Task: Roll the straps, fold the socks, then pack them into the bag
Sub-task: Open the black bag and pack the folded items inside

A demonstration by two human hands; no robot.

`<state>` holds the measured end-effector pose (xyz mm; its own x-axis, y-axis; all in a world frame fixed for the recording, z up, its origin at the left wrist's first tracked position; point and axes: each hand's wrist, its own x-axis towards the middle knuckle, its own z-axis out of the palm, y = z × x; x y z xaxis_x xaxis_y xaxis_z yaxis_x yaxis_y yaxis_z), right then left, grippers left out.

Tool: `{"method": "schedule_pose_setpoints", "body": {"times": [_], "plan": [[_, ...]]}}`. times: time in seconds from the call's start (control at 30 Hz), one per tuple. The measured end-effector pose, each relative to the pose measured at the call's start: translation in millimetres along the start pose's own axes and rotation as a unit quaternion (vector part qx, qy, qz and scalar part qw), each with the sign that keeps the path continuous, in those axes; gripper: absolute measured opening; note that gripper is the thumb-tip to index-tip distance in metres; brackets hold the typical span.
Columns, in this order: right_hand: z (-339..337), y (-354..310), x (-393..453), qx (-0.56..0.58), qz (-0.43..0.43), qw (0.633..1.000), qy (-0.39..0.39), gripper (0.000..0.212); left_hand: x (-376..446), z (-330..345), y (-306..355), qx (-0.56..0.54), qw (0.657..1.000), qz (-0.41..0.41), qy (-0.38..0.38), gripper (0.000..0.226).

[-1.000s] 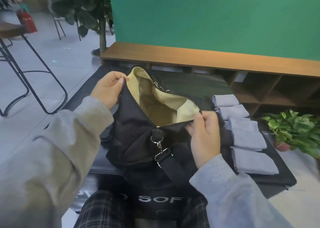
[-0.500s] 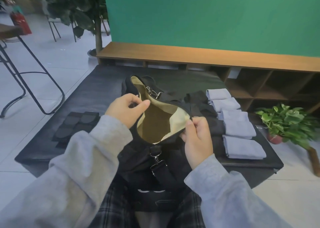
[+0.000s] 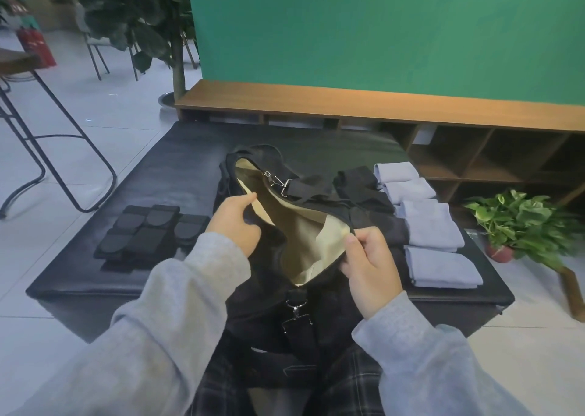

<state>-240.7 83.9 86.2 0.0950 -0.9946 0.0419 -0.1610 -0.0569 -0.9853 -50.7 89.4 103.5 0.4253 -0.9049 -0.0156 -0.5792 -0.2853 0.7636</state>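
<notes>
A black bag [image 3: 262, 292] with a cream lining [image 3: 304, 235] lies open in front of me, half on my lap and half on the black padded table [image 3: 164, 175]. My left hand [image 3: 234, 222] pinches the left edge of the opening. My right hand [image 3: 370, 267] pinches the right edge and holds the mouth apart. Several folded grey socks [image 3: 430, 225] lie in a row to the right of the bag. Several rolled black straps [image 3: 142, 229] sit in a cluster to the left. A strap with metal clips [image 3: 278, 183] crosses the bag's far side.
A low wooden shelf [image 3: 380, 105] runs along the green wall behind the table. A potted green plant [image 3: 519, 222] stands on the floor at the right. A metal stool frame [image 3: 57, 149] and a large plant [image 3: 142, 20] are at the left.
The bag has come down from a raised position to lie lower on the table and my lap. My left hand has shifted along the rim toward the middle, and the straps have come into view.
</notes>
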Motion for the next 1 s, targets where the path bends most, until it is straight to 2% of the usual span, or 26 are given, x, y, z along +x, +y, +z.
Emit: {"method": "schedule_pose_setpoints", "body": {"times": [0.1, 0.23, 0.33, 0.4, 0.5, 0.67, 0.83, 0.93, 1.0], "plan": [[-4, 6, -2, 0.015, 0.015, 1.000, 0.008, 0.013, -2, 1, -1, -0.035, 0.998, 0.003, 0.042, 0.045], [-8, 12, -6, 0.041, 0.040, 0.998, 0.020, 0.014, -3, 10, 7, -0.073, 0.992, -0.021, 0.103, 0.062], [-11, 13, -6, 0.038, 0.050, 0.998, 0.017, 0.011, 0, 15, 17, -0.129, 0.981, -0.057, 0.136, 0.055], [-12, 13, -6, 0.031, 0.049, 0.998, 0.011, 0.009, 3, 18, 20, -0.124, 0.982, -0.060, 0.127, 0.042], [-17, 16, -9, 0.038, 0.050, 0.998, -0.004, 0.007, 4, 22, 16, -0.094, 0.992, -0.023, 0.079, 0.035], [-34, 22, -16, 0.091, 0.058, 0.994, 0.001, 0.007, -2, 18, 7, -0.026, 0.999, 0.021, 0.020, 0.059], [-57, 41, -10, 0.093, 0.068, 0.992, 0.055, 0.012, -4, 3, 1, -0.001, 0.997, 0.074, 0.018, 0.071], [-65, 66, 1, 0.063, 0.106, 0.987, 0.101, 0.015, -4, -5, -4, -0.003, 0.998, 0.066, 0.021, 0.074], [-69, 90, 9, -0.016, 0.124, 0.986, 0.107, 0.016, -5, -6, -6, -0.006, 0.998, 0.064, 0.020, 0.077]]}}
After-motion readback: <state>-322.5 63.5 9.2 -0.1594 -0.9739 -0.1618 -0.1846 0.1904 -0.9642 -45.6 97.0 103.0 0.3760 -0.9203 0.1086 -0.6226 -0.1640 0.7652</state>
